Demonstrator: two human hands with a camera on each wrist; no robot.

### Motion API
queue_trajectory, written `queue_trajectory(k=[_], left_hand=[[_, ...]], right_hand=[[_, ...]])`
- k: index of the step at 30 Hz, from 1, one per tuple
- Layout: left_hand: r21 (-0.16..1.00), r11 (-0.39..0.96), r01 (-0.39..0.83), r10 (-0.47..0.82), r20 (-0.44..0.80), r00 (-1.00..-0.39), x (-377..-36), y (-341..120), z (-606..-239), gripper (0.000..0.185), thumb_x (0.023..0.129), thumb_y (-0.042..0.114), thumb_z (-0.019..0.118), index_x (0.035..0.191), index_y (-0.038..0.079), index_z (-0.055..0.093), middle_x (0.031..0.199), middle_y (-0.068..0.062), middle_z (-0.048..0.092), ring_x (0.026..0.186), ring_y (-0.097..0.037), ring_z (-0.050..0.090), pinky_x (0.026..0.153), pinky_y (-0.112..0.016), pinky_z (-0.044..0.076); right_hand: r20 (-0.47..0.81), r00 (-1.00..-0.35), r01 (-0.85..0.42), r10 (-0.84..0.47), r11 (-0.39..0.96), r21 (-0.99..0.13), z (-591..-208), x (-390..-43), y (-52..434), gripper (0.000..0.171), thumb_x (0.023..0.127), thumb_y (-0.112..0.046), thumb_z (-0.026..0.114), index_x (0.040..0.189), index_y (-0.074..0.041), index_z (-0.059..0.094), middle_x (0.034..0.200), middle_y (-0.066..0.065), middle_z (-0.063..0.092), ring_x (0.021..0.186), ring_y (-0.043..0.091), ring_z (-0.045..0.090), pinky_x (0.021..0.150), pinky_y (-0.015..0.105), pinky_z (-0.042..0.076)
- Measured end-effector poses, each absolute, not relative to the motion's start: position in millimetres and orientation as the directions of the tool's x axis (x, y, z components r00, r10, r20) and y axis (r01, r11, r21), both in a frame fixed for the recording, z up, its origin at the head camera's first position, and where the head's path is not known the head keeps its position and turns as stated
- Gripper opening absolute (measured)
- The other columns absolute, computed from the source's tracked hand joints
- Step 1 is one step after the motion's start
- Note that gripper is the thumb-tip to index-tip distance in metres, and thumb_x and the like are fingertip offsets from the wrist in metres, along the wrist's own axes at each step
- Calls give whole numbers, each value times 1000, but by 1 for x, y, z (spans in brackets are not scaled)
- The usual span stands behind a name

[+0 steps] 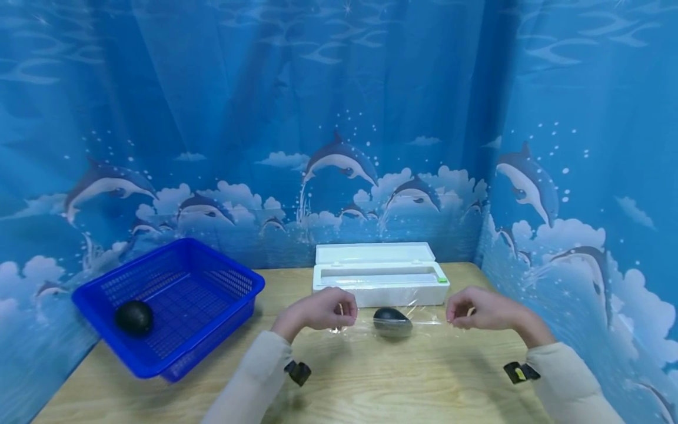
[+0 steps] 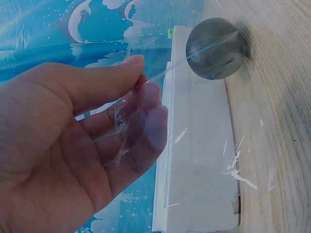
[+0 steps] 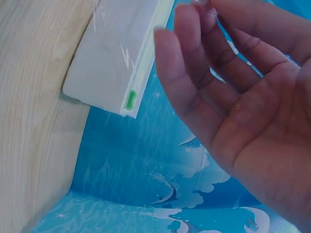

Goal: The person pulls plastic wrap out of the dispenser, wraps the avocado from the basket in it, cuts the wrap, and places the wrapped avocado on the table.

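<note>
Between my two hands stretches a sheet of clear plastic wrap (image 1: pixel 430 322). My left hand (image 1: pixel 329 308) pinches one end between thumb and index finger; loose film crosses its other fingers in the left wrist view. The opposite end is pinched by my right hand (image 1: pixel 484 308), whose fingertips are partly cut off at the top of the right wrist view. A dark avocado (image 1: pixel 391 321) lies on the table behind the film, midway between the hands. In the left wrist view the avocado (image 2: pixel 214 51) shows through the wrap; whether the wrap touches it, I cannot tell.
Just behind the hands stands a white plastic wrap dispenser (image 1: pixel 381 294), lid raised, with a green slider (image 3: pixel 130 100) at one end. To the left is a blue perforated basket (image 1: pixel 212 330) holding another avocado (image 1: pixel 134 318). Dolphin-print curtains (image 1: pixel 254 147) enclose the wooden table (image 1: pixel 392 388).
</note>
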State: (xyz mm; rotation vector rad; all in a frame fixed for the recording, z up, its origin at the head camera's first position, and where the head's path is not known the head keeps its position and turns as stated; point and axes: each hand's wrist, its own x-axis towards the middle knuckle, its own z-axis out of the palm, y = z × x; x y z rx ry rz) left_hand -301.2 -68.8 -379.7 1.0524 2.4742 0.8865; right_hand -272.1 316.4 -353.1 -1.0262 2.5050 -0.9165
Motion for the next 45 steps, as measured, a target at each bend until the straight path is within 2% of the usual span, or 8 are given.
queue_trajectory(k=[11, 19, 23, 31, 34, 38, 41, 45], left_hand=[[639, 517, 569, 744, -6, -668, -304, -70, -380, 10, 100, 15, 68, 91, 20, 69, 88, 7, 69, 78, -5, 65, 71, -22, 56], [647, 539, 539, 755, -89, -650, -297, -71, -379, 13, 97, 15, 71, 87, 23, 69, 87, 10, 68, 76, -5, 65, 68, -23, 57], [655, 539, 531, 773, -132, -621, -292, -70, -378, 14, 96, 10, 72, 87, 20, 69, 83, 9, 68, 74, -5, 63, 66, -21, 56], [660, 543, 520, 780, -168, -602, -289, -67, -382, 14, 97, 11, 72, 87, 19, 67, 80, 8, 66, 71, -4, 61, 64, -20, 53], [659, 544, 520, 780, -169, -602, -290, -66, -382, 14, 97, 11, 71, 87, 20, 67, 79, 8, 65, 70, -3, 60, 63, -20, 52], [662, 542, 517, 783, -176, -596, -289, -65, -381, 14, 97, 10, 70, 87, 18, 68, 79, 8, 65, 71, -3, 60, 64, -19, 52], [662, 542, 518, 788, -184, -588, -289, -64, -380, 13, 97, 10, 70, 88, 17, 67, 80, 8, 65, 72, -4, 61, 66, -19, 53], [662, 536, 525, 796, -187, -576, -287, -63, -380, 13, 97, 8, 70, 88, 17, 67, 79, 8, 64, 71, -3, 60, 66, -19, 54]], right_hand=[[9, -706, -549, -708, 539, -638, -355, -272, 321, 6, 96, -8, 69, 90, -9, 71, 84, -4, 70, 77, 0, 63, 66, 25, 58], [-9, -670, -539, -742, 495, -682, -366, -272, 319, 11, 93, -8, 68, 83, -12, 67, 121, 21, 73, 111, 24, 71, 88, 29, 62], [-98, -641, -476, -761, 495, -727, -373, -272, 316, 9, 91, -4, 64, 84, -8, 62, 122, 23, 73, 113, 25, 72, 91, 26, 60], [-259, -616, -309, -744, 531, -789, -381, -269, 319, 7, 84, 5, 58, 91, 5, 58, 111, 24, 74, 109, 28, 73, 83, 32, 61], [-218, -642, -363, -735, 542, -758, -380, -269, 320, 4, 87, 2, 60, 89, 0, 58, 112, 20, 74, 105, 23, 72, 81, 32, 60], [-169, -657, -445, -735, 559, -699, -378, -267, 317, 8, 83, 0, 61, 82, -7, 57, 129, 21, 70, 113, 17, 69, 83, 28, 57], [-221, -656, -392, -722, 576, -717, -380, -266, 313, 5, 79, 0, 58, 80, -4, 54, 138, 23, 65, 120, 26, 66, 79, 30, 57], [-302, -671, -298, -678, 618, -727, -384, -265, 309, 5, 76, -2, 55, 81, -1, 53, 132, 24, 68, 120, 41, 65, 70, 37, 60]])
